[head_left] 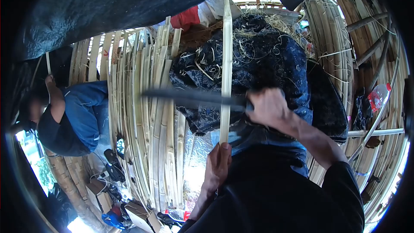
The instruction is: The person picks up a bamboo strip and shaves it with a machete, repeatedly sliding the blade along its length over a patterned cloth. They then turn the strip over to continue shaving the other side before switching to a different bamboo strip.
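Note:
My left hand is closed around the near end of a long pale bamboo strip, which runs straight away from me and up past the top of the view. In my right hand is the handle of a long dark machete, its blade blurred by motion. The blade points left and crosses the strip in this view. Beneath both lies a dark blue patterned cloth spread over my lap, with thin curled shavings scattered on it.
Split bamboo slats stand in a row to the left, with more slats at the right. Another person sits at far left. Cardboard boxes are at lower left. A plastic bottle with a red cap is at right. Dark sheeting hangs overhead.

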Available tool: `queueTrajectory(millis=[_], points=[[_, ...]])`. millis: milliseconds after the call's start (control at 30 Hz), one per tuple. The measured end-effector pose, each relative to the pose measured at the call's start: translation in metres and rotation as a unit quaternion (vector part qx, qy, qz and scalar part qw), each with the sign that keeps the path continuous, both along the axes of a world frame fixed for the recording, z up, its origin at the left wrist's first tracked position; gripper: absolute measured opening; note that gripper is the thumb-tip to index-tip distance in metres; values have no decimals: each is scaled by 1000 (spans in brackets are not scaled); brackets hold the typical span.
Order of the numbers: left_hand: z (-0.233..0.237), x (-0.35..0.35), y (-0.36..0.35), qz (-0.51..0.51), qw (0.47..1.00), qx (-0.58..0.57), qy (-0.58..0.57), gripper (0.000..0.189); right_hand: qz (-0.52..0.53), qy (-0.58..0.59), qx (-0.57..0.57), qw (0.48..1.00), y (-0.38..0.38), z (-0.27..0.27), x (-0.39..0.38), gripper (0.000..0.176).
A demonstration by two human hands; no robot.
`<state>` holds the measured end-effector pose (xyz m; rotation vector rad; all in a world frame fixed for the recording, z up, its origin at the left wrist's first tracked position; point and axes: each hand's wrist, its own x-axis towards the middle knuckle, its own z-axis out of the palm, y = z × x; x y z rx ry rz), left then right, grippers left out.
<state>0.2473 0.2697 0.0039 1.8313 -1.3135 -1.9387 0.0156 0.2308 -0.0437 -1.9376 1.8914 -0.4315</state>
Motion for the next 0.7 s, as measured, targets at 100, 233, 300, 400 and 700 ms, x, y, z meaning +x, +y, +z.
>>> queueTrajectory(millis=[100, 233, 300, 400, 700], points=[[-4, -1, -2, 5, 1000, 13, 25, 43, 103, -4, 35, 994, 23, 1, 15, 19], [1, -1, -5, 4, 1000, 4, 3, 41, -2, -15, 37, 999, -3, 3, -1, 21], [-5, -1, -6, -24, 999, -27, -3, 40, -7, -5, 44, 999, -2, 0, -1, 22], [-10, 0, 0, -20, 999, -36, 2, 40, 55, 8, 97, 994, 16, 10, 12, 21], [-10, 3, 7, -44, 997, -59, -18, 38, -7, 21, 85, 996, 3, 10, -7, 21]])
